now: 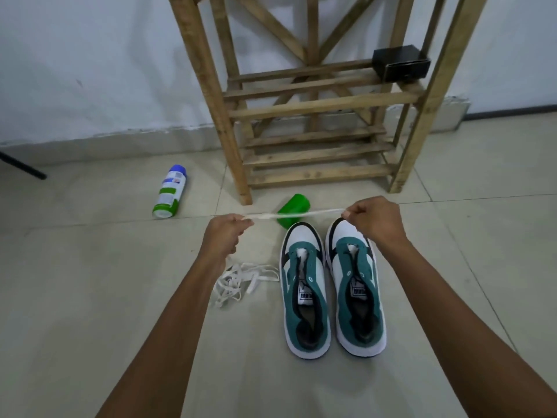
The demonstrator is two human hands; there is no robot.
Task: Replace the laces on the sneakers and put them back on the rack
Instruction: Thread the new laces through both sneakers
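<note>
left hand [224, 232] and right hand [372, 220] grip pinching white lace [301, 214] taut above sneakers [304, 285], rack [316, 104] beyond

Probably home entryway: tiled floor [90, 297], plain white wall [90, 70], wooden shoe rack [319, 105].

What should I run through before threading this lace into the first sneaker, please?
1. Lace gripped at both ends by left hand and right hand: ok.
2. Lace stretched straight, no knots: ok between the hands; the rest cannot tell.
3. Left sneaker and right sneaker unlaced, eyelets free: ok.
4. Spare laces untangled: not ok, they lie in a loose heap.
5. Rack shelf free for the pair: ok, though a black box sits at one end.
</note>
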